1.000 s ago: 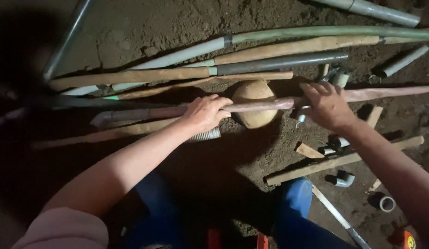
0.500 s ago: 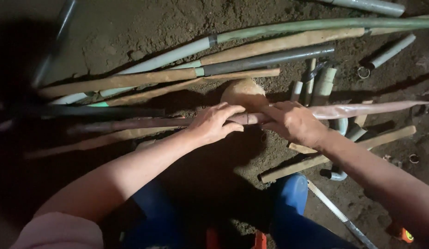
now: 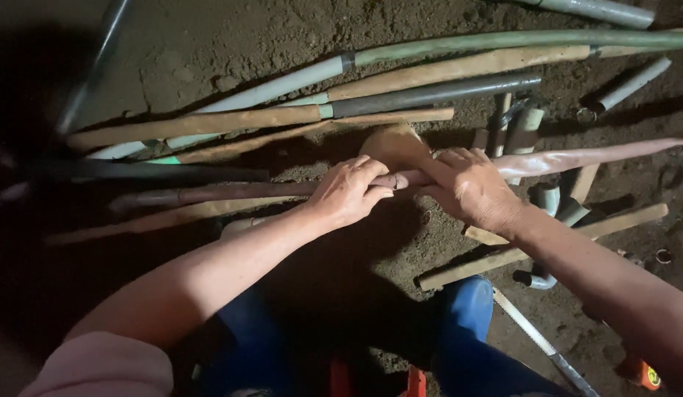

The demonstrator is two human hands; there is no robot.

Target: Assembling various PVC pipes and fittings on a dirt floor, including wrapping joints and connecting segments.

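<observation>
Long pipes (image 3: 429, 94), wood strips (image 3: 540, 246) crowd dirt around gripped rod (image 3: 231, 192).

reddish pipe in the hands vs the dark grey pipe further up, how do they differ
The reddish pipe is gripped by the left hand and right hand; the dark grey pipe lies untouched on the dirt floor. The reddish pipe is dusty pink-brown and runs nearly level, while the dark grey pipe is charcoal and slants up to the right. Both are long and thin.
</observation>
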